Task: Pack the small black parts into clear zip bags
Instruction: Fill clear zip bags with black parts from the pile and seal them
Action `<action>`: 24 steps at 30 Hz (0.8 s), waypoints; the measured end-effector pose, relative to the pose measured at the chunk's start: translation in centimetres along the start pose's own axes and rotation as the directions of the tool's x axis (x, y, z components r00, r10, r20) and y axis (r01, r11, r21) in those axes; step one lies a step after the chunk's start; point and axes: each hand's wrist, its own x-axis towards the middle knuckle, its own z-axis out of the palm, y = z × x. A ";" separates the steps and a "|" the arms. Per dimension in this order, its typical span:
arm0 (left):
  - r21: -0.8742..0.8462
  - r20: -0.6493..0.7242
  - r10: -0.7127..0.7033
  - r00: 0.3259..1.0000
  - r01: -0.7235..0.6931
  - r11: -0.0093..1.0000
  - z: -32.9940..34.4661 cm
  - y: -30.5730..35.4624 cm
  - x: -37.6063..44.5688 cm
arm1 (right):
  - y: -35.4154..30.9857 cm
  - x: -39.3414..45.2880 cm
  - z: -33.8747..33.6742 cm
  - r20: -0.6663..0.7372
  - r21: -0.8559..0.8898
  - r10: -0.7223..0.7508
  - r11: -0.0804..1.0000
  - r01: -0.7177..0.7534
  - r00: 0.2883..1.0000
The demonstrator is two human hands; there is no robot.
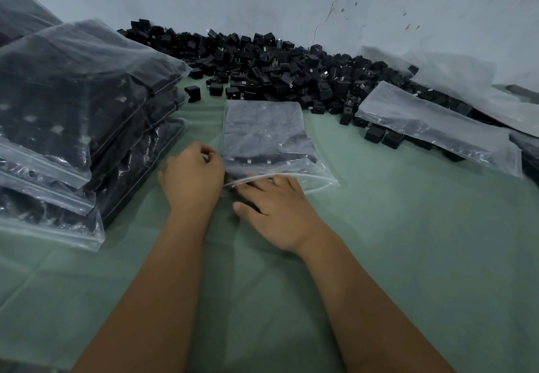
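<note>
While the left hand [192, 177] pinches the zip bag [268, 139] mouth, the right hand [274, 212] reaches inside, fingers spread.

Green cloth-covered surface [408, 256] under stacked filled zip bags [73, 115], a loose black-parts heap [277, 69], one open bag [271, 139].

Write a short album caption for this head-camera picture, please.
Left hand pinches the open zip bag while right hand slips black parts inside, loose pile behind.
</note>
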 end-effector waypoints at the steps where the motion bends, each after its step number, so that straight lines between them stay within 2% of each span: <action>1: -0.096 0.000 0.030 1.000 -0.030 0.995 0.0 0.1 0.0 | 0.0 0.0 0.0 -0.005 0.002 0.000 1.000 0.000 1.000; 3: -0.227 0.044 0.122 0.992 -0.109 0.968 0.2 0.3 -0.1 | -0.2 -0.1 0.0 -0.035 0.007 -0.004 1.000 0.004 0.999; 5: -0.260 0.098 0.198 0.975 -0.167 0.951 0.5 0.3 -0.2 | -0.2 -0.1 -0.3 -0.096 0.015 -0.011 1.000 0.012 0.995; 7: -0.273 0.122 0.226 0.967 -0.186 0.944 0.8 0.2 -0.1 | -0.2 -0.2 -0.7 -0.183 0.031 -0.016 0.999 0.022 0.983; 9: -0.295 0.141 0.230 0.963 -0.181 0.938 0.9 0.1 0.0 | -0.4 -0.5 -1.2 -0.295 0.094 0.037 0.996 -0.010 0.955; 12: -0.288 0.155 0.255 0.955 -0.203 0.936 1.1 0.1 0.1 | -0.4 -1.0 -1.8 -0.519 0.204 0.172 0.976 -0.074 0.837; 14: -0.295 0.142 0.287 0.947 -0.237 0.926 1.1 0.2 0.0 | 0.1 -1.0 -2.5 -0.599 0.313 0.291 0.943 -0.117 0.746; 16: -0.310 0.128 0.325 0.937 -0.274 0.910 1.0 0.5 -0.1 | 1.7 -0.5 -3.4 -0.587 0.493 0.472 0.853 -0.172 0.658; 18: -0.287 0.118 0.392 0.913 -0.346 0.893 0.8 0.9 -0.4 | 5.0 0.2 -4.4 -0.546 0.571 0.642 0.755 -0.322 0.538; 19: -0.249 0.112 0.433 0.895 -0.396 0.884 0.7 1.0 -0.5 | 7.1 0.4 -4.9 -0.498 0.548 0.717 0.696 -0.463 0.488; 21: -0.133 0.103 0.472 0.876 -0.458 0.879 0.7 1.2 -0.9 | 11.2 0.1 -5.5 -0.333 0.422 0.859 0.505 -0.753 0.389; 22: -0.083 0.102 0.465 0.879 -0.459 0.885 0.7 1.3 -1.0 | 12.9 -0.2 -5.8 -0.284 0.353 0.898 0.425 -0.834 0.337; 24: -0.035 0.093 0.441 0.893 -0.440 0.897 0.8 1.3 -1.1 | 15.9 -0.7 -6.3 -0.307 0.292 0.909 0.371 -0.881 0.281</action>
